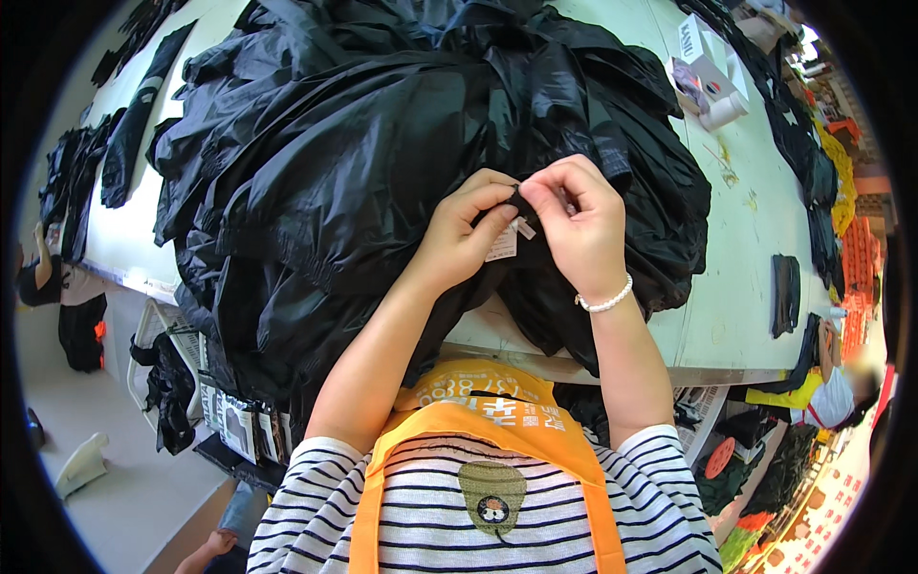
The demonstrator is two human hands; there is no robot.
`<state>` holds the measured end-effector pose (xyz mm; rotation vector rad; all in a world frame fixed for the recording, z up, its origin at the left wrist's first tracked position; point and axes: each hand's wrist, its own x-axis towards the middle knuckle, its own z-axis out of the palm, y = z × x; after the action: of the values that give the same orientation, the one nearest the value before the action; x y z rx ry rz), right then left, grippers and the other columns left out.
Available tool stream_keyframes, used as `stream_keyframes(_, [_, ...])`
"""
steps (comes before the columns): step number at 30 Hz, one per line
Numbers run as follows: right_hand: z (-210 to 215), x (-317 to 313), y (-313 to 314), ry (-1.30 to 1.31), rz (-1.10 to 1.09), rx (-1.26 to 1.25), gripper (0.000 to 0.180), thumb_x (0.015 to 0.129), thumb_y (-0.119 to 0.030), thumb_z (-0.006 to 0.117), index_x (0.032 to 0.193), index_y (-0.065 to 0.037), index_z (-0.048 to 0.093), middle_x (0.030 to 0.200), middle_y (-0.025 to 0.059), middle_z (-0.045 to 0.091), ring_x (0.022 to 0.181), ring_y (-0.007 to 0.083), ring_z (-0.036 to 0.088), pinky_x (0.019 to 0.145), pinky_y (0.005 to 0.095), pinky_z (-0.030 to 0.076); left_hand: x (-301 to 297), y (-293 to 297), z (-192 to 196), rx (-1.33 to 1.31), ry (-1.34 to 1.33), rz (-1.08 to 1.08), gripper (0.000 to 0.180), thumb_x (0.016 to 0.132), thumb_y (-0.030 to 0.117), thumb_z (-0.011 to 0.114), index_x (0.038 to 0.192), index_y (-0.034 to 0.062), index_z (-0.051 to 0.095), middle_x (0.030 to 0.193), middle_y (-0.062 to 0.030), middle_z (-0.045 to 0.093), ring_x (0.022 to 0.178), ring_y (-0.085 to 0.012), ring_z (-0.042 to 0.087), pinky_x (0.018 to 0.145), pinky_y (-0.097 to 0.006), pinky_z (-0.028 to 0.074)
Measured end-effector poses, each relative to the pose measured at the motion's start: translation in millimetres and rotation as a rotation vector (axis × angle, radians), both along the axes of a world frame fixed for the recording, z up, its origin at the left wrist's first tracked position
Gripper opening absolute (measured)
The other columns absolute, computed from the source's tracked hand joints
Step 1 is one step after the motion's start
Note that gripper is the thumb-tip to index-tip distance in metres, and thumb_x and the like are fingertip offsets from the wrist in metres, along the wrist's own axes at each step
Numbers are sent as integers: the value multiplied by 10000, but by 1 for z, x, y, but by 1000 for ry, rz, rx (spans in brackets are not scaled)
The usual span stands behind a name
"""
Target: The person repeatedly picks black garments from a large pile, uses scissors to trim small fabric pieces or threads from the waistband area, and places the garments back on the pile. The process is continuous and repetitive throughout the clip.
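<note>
A large heap of black garments (373, 143) covers the middle of the table and hangs over its front edge. At its near side, my left hand (466, 230) pinches a bit of black fabric between thumb and fingers. My right hand (581, 220), with a white beaded bracelet at the wrist, pinches the same fabric just to the right. Both hands nearly touch at the fingertips. Below them, between the hands, hangs a white label (503, 244) on the garment. The exact spot they grip is partly hidden by the fingers.
The pale table (660, 335) extends to both sides. At the back right stand a white box (706, 53) and a white roll (724, 111). A folded dark garment (786, 295) lies at the right, more dark clothes (134, 120) at the left. Other people sit at both sides.
</note>
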<state>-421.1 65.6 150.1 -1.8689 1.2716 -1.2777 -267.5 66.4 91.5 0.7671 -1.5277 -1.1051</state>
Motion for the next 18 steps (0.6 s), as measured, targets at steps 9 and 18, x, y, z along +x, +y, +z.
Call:
stream_keyframes(9, [10, -48, 36, -283, 423, 405, 143, 899, -163, 641, 849, -41, 583, 692, -36, 481, 568, 45, 401, 536, 195, 354, 1, -2, -6, 55, 92, -41, 157, 902, 33, 527, 990, -30, 641, 1044, -84, 598, 972, -166, 566, 862, -273, 431])
stream_keyframes(18, [6, -26, 42, 60, 125, 94, 390, 794, -153, 758, 1093, -21, 546, 921, 55, 530, 780, 132, 539, 684, 258, 467, -1, 0, -4, 32, 52, -11, 147, 879, -9, 532, 993, -40, 620, 1033, -96, 605, 966, -185, 585, 849, -270, 445])
